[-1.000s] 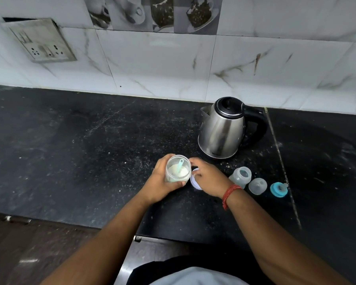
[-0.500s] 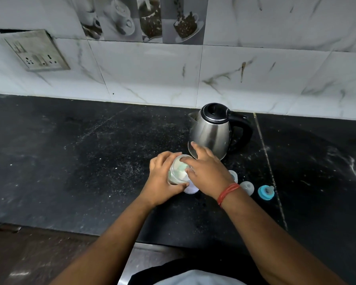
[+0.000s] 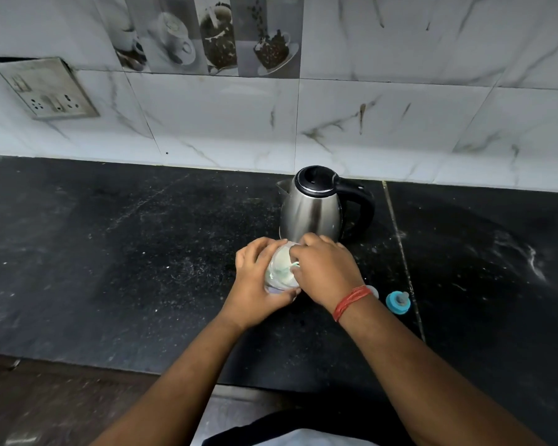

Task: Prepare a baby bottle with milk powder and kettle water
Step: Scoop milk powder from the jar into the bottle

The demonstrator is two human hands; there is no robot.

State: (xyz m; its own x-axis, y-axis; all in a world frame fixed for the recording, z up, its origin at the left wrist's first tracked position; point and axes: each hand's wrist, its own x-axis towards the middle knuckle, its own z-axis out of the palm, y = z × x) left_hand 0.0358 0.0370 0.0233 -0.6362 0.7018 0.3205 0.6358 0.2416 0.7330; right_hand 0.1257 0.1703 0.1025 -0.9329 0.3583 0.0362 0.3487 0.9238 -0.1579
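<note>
I'm gripping the powder jar (image 3: 279, 272) with my left hand (image 3: 255, 284), fingers wrapped round its wall, just below centre frame on the desk (image 3: 142, 252). My right hand (image 3: 322, 272) is reaching over the jar's open mouth, fingertips curled down onto the teal scoop (image 3: 289, 268) handle; a pinch is looking likely, but I can't tell if it's closed yet.

How I'm judging the step: keeping the jar clamped and flat on the desk, lifting the scoop straight up, levelling it on the rim, not shaking. The desk is already showing white dust, so spill is the risk.

Containers:
- Jar: clear, open, holding pale powder, scoop lying in it. Fill level is hard to read behind my fingers.
- Kettle (image 3: 313, 207): steel, black lid down, standing right behind my hands, centre frame. Contents aren't visible.
- Bottle: I can't see it, my right wrist is hiding that spot. A white piece (image 3: 372, 291) is peeking past the wrist.
- Teal teat ring (image 3: 398, 302): sitting apart, right of centre.
</note>
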